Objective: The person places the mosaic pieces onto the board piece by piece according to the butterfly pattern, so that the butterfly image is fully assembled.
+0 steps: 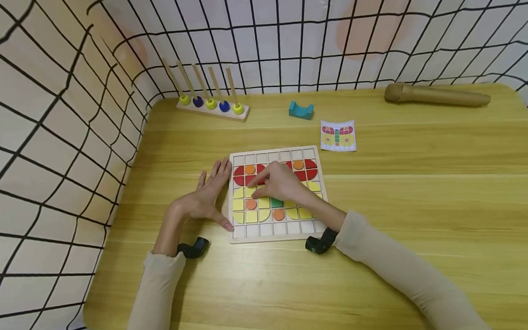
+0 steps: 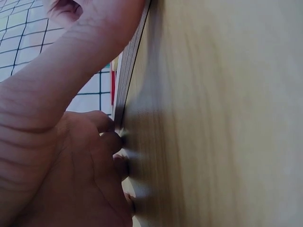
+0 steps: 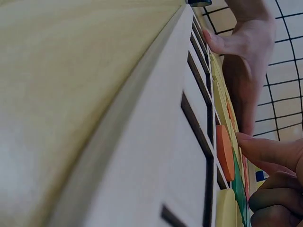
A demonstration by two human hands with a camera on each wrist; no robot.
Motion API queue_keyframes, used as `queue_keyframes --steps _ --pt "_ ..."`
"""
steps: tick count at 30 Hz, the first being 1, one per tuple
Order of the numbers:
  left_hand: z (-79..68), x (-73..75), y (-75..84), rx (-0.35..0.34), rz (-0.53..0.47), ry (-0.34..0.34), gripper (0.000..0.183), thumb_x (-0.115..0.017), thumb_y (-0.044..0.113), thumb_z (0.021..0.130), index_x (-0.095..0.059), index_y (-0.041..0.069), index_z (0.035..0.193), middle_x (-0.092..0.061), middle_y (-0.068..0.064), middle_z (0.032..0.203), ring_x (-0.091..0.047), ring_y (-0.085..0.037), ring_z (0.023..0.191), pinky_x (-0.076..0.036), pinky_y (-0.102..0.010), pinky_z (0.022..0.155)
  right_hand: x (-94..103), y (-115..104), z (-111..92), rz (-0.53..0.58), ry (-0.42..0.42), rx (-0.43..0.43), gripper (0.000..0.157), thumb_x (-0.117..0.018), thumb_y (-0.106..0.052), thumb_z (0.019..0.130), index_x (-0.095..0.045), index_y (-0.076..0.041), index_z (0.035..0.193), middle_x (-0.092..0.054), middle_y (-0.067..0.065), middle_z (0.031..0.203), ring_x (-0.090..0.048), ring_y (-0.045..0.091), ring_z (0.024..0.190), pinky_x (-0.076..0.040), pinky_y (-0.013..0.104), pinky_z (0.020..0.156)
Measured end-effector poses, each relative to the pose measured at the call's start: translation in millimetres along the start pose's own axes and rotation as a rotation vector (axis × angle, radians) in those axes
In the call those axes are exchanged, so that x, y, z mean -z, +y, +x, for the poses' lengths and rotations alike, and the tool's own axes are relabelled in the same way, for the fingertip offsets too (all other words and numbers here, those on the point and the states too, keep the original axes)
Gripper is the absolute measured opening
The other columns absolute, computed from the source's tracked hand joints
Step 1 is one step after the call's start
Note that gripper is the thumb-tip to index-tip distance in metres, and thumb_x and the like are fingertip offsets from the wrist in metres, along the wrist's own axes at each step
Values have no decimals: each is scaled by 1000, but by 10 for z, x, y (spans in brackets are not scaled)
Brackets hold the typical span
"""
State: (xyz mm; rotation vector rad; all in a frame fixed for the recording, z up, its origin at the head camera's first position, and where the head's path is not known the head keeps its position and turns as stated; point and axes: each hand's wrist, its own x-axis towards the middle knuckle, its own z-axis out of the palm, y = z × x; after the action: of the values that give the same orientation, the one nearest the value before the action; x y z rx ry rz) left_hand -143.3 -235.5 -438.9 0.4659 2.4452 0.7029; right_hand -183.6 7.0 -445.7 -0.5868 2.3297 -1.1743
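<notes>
A wooden grid board (image 1: 287,231) lies on the table, with red, yellow, orange and green tiles in its cells. My right hand (image 1: 283,184) reaches over it, thumb and index finger pinching a yellow tile (image 1: 249,191) left of the middle. In the right wrist view, the other fingers (image 3: 277,203) are curled and the thumb tip is low over the tiles; the index tip is mostly hidden. My left hand (image 1: 204,197) rests at the board's left edge, thumb at the lower corner and fingers spread near the upper part.
A picture card (image 1: 337,136) of a butterfly pattern lies beyond the board. Behind stand a peg rack (image 1: 214,110) with yellow and blue beads, a teal curved block (image 1: 301,111) and a wooden stick (image 1: 436,95). Black netting (image 1: 278,41) borders the table at the back and sides.
</notes>
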Motion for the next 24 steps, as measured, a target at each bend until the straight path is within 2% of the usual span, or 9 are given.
queue_keyframes --steps 4,6,10,15,17,20,22,24 --pt "-1 -7 3 3 -1 -3 157 -97 46 64 17 8 164 29 -9 171 29 -30 159 19 -60 126 -11 -21 -13 -10 14 -17 19 -87 -17 84 -84 -13 103 -66 -2 64 -34 10 48 -21 21 47" --pt "-6 -9 7 3 -4 -7 157 -97 46 64 17 8 164 29 -9 171 29 -30 159 19 -60 126 -10 -25 -20 -18 13 -32 19 -87 -17 84 -85 -14 103 -67 -1 66 -34 10 48 -21 21 47" --pt "-20 4 18 2 -6 -11 157 -98 45 64 17 7 164 29 -10 171 29 -30 158 19 -60 126 1 -24 -17 1 -4 -30 21 -87 -17 84 -84 -14 104 -62 -2 62 -35 10 49 -23 21 47" --pt "-12 21 23 4 -6 -7 157 -98 44 64 17 7 164 29 -9 171 29 -30 158 19 -59 127 107 21 -36 101 -16 17 24 -84 -17 87 -82 -13 111 -45 -6 54 -35 10 49 -24 21 48" --pt "-5 20 16 6 -6 -8 157 -98 45 64 17 7 164 28 -10 172 29 -30 159 19 -59 127 205 41 -85 122 -4 36 26 -81 -20 90 -81 -12 115 -37 -6 53 -33 12 49 -23 22 49" --pt "3 21 20 14 -4 -10 156 -98 45 64 17 7 164 27 -10 172 28 -30 159 18 -58 127 425 96 -203 125 26 56 29 -77 -25 95 -79 -11 120 -34 -5 55 -32 13 50 -22 23 49" --pt "-7 27 28 16 -5 -9 157 -98 45 64 17 7 164 26 -11 172 27 -31 159 17 -59 128 607 146 -309 102 49 57 32 -73 -29 98 -77 -11 124 -37 -3 59 -34 14 52 -24 24 50" --pt "-56 51 44 9 -16 0 156 -98 44 65 17 6 164 24 -11 173 24 -31 160 16 -59 128 780 202 -427 83 87 35 35 -71 -35 99 -76 -12 126 -54 1 68 -42 15 60 -27 24 51"
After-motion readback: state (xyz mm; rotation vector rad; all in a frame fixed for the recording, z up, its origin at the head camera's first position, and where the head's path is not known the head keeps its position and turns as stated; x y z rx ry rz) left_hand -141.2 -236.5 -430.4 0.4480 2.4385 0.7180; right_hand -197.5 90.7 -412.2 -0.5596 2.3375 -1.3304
